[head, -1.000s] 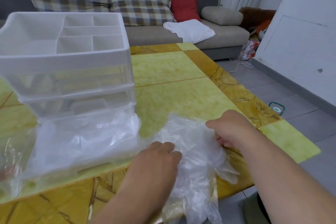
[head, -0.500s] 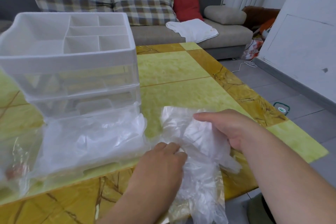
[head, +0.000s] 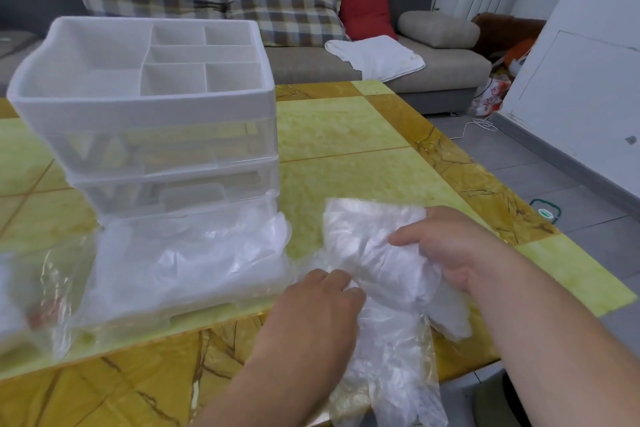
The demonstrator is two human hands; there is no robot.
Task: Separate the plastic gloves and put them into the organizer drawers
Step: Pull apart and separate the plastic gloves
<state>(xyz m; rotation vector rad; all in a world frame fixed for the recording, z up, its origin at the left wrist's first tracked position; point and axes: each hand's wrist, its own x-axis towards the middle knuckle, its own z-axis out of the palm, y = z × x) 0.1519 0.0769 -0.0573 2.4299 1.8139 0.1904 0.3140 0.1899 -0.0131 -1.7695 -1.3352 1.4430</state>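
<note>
Your right hand point(head: 446, 250) grips the bunch of plastic gloves point(head: 381, 274) at the table point(head: 346, 135) near edge; your left hand point(head: 318, 308) pinches the same bunch (fingers curled). Organizer point(head: 149, 107) stands to the left, bottom drawer point(head: 180, 274) pulled out, holding gloves.

No text, label or number can be read anywhere.

Organizer point(head: 145, 121) and gloves point(head: 375, 255) on yellow table point(head: 346, 135)

Grey sofa point(head: 433, 69) with checked cushions point(head: 284, 0); grey tiled floor point(head: 554, 166); white wall point(head: 595, 55)
</note>
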